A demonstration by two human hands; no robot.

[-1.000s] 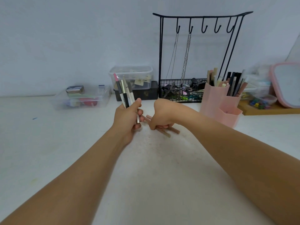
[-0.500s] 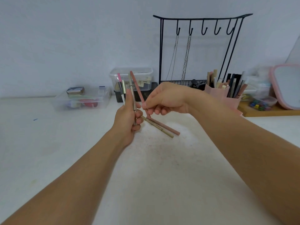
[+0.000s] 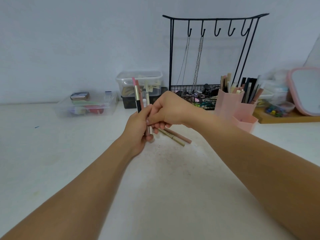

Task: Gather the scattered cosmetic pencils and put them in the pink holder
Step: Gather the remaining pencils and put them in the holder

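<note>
We see a clear plastic tray of small items at the far left of the white table. Our left hand grips an upright bundle of slim cosmetic pencils. Our right hand touches it, fingers curled at the bundle. Just beyond, a beige pencil and a dusty-pink pencil lie on the table. The pink hexagonal plastic holder stands to the right, already holding pencils.

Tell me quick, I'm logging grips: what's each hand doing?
Left hand: grips the pencil bundle.
Right hand: fingers curled against the bundle; whether it pinches a pencil cannot be told.
</note>
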